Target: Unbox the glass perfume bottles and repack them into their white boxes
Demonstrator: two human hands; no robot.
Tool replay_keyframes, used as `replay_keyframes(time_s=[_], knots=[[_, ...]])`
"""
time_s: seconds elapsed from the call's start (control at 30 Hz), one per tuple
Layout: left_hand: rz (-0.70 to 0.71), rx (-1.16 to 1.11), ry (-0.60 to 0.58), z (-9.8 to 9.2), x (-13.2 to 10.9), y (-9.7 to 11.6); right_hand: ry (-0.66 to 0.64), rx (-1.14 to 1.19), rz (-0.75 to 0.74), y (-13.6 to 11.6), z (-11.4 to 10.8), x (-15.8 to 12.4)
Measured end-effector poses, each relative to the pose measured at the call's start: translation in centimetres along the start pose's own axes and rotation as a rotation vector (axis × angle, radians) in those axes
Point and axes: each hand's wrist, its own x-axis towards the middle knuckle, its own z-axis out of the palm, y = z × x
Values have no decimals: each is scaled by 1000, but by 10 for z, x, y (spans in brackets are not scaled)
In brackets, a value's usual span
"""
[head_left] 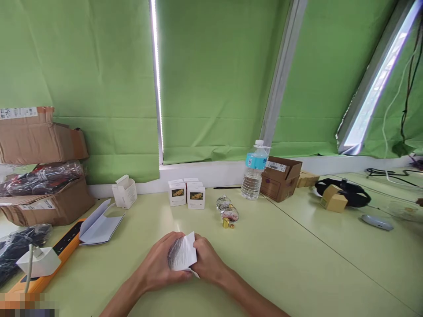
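Observation:
My left hand (pixel 157 260) and my right hand (pixel 206 259) both grip a folded white printed leaflet (pixel 182 252) above the pale green tabletop (pixel 291 259). The leaflet's folded edges are pinched between my fingers, and part of it is hidden by them. Ahead of my hands stand several small white boxes with a yellow picture (pixel 196 197). Nearer, a clear glass bottle with a reddish filling (pixel 230 213) lies beside a second glass piece (pixel 223 202). A small gold cap (pixel 225 223) stands just in front of them.
An orange power strip (pixel 66 251) with a white charger (pixel 38 262) lies at left, beside an unfolded white carton (pixel 101 224). Cardboard boxes (pixel 49 204) are stacked at far left. A water bottle (pixel 254 171), a brown box (pixel 280 178) and a black headset (pixel 343 192) stand farther back.

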Motion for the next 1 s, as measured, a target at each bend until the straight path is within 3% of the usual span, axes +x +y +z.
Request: replay_keyframes(time_s=[0.43,0.67,0.83,1.0], knots=[[32,30,-16,1,0,-5,24,-8,-8,1,0,0],[63,168,-49,3,2,-3,58,-38,-32,0,1,0],[23,174,-54,-7,4,0,17,-101,-11,-6,-15,5],[-11,193,-33,-18,5,-4,77,-113,47,-7,-33,8]])
